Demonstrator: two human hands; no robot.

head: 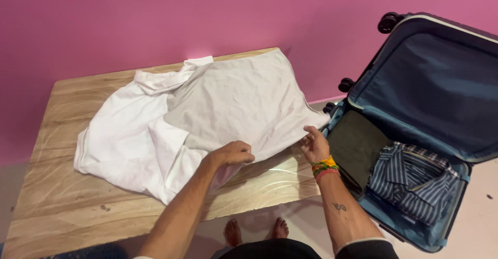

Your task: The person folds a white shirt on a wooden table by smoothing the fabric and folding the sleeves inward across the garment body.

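Left hand (233,154) closed on the near edge of the white shirt (207,108); right hand (315,144) pinching its hem, fingers half curled. Shirt spread flat across the wooden table (62,207). Just beyond, to the right, an open blue suitcase (430,82) with a striped shirt (415,181) and dark folded garment (355,145).

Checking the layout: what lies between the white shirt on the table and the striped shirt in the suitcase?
In the head view, the right hand and a folded dark olive garment lie between the white shirt and striped shirt.
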